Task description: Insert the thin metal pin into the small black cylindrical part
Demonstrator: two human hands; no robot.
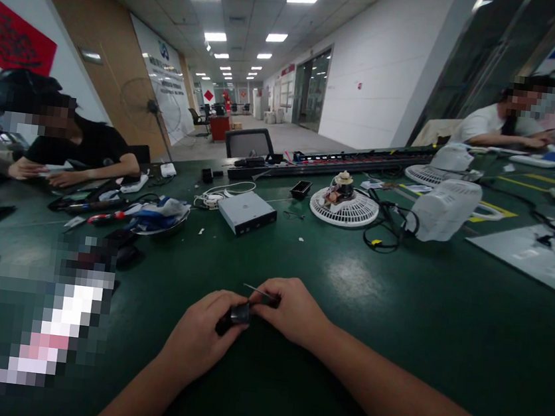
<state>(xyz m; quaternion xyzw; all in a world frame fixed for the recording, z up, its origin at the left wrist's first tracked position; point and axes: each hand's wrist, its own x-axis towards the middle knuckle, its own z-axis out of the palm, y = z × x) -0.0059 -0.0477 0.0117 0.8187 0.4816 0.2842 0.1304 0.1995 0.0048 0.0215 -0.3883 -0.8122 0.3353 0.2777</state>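
Both my hands meet low over the dark green table [394, 328], near its front edge. My left hand [202, 340] is closed around a small black handle-like part [236, 315], perhaps a screwdriver grip. My right hand [293, 311] pinches the other end of it, and a thin metal shaft [258, 291] sticks out to the left above its fingers. The fingers hide the join between handle and shaft.
Farther back lie a grey drive box [247, 212], a white fan grille with a motor [344, 205], a white fan housing [445, 209], black cables [385, 230] and a tool-filled dish [159, 216]. People sit at the left [78, 152] and far right [497, 123].
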